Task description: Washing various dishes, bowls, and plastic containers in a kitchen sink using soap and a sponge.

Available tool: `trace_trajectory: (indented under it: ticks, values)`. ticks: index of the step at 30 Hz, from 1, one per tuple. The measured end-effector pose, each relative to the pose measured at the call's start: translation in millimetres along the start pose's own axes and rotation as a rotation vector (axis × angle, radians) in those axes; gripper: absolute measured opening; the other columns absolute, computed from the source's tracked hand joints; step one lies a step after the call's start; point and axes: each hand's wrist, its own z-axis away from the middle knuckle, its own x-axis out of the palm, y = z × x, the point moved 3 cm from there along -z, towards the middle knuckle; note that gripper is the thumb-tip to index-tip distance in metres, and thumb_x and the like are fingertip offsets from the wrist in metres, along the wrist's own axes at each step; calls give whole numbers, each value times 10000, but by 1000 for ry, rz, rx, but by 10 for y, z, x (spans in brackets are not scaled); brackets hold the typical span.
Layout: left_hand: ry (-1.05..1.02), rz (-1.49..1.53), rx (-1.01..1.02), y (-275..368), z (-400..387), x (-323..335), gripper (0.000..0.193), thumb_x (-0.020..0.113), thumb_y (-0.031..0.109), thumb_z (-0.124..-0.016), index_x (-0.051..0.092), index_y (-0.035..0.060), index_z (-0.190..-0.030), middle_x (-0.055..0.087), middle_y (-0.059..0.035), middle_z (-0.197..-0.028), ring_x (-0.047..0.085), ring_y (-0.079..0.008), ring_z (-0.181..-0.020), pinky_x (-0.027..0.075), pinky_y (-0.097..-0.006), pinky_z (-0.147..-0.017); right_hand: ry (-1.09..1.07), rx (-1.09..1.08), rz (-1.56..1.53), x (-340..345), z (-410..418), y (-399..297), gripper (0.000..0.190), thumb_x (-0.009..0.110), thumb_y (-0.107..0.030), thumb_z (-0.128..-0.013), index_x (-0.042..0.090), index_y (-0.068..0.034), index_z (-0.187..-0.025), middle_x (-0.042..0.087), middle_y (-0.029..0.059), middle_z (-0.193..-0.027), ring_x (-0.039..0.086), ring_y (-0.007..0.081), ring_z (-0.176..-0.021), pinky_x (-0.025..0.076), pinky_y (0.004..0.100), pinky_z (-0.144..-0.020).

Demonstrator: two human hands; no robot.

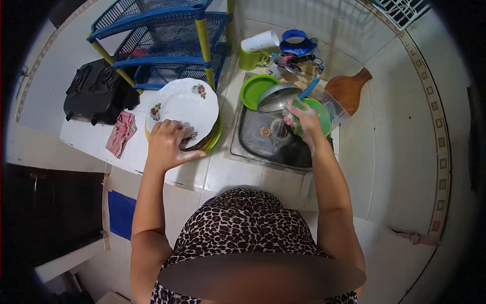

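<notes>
My left hand (167,146) rests on the near rim of a white scalloped plate (182,104) with rose decoration. Its fingers lie over the plate's face, and its thumb sticks out to the side, off the rim. Under that plate, the edge of a bright green dish (215,138) shows. Over the sink (246,131), my right hand (309,119) squeezes a green mesh scrubber (298,117), with suds on the fingers. Beside it are a metal bowl-shaped lid (279,97), a green plate (258,89) and a green bowl (321,112). A blue hose (309,88) ends by the lid.
A blue plastic rack (159,60) stands behind the plates, near a black case (98,93) and a red checked cloth (121,135). Behind the sink are a green mug (248,60), a white cup (260,41) and a blue tape roll (296,48). A wooden board (343,91) leans at right.
</notes>
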Motion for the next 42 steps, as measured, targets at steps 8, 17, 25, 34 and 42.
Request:
trace_trajectory:
  ticks: [8, 17, 25, 34, 42]
  values:
    - [128, 648, -87, 899, -860, 1072, 180, 679, 157, -767, 679, 58, -918, 625, -120, -809, 600, -295, -714, 485, -375, -664, 255, -90, -22, -682, 441, -90, 257, 664, -146, -818, 590, -38, -1039, 606, 57, -791, 590, 142, -642, 461, 247, -542]
    - [120, 403, -380, 774, -1423, 2202, 468, 620, 141, -802, 505, 102, -1254, 419, -179, -1305, 394, -386, -1178, 340, -452, -971, 559, -37, 14, -1278, 1155, 156, 282, 657, -133, -822, 590, -32, -1077, 612, 67, -809, 605, 156, -638, 476, 250, -540]
    - [335, 296, -565, 396, -1487, 2508, 426, 528, 92, -850, 469, 49, -1270, 433, -192, -1282, 402, -378, -1176, 330, -453, -983, 569, 129, 84, -1554, 1654, 601, 201, 619, -59, -826, 600, -15, -1022, 596, 49, -800, 589, 157, -609, 461, 253, -503]
    - [330, 280, -606, 453, -1423, 2427, 353, 550, 83, -851, 536, 77, -1203, 533, -169, -1109, 499, -344, -1023, 398, -418, -894, 614, 20, 349, -1696, 1558, 1020, 171, 611, -16, -815, 609, -4, -985, 606, 55, -711, 563, 117, -547, 467, 250, -477]
    - [377, 402, -611, 368, -1304, 2373, 160, 564, 114, -833, 661, 52, -943, 618, -148, -939, 582, -328, -880, 456, -406, -796, 628, 29, 524, -1637, 1577, 974, 230, 629, -25, -802, 592, 0, -1028, 621, 75, -751, 580, 116, -573, 480, 252, -495]
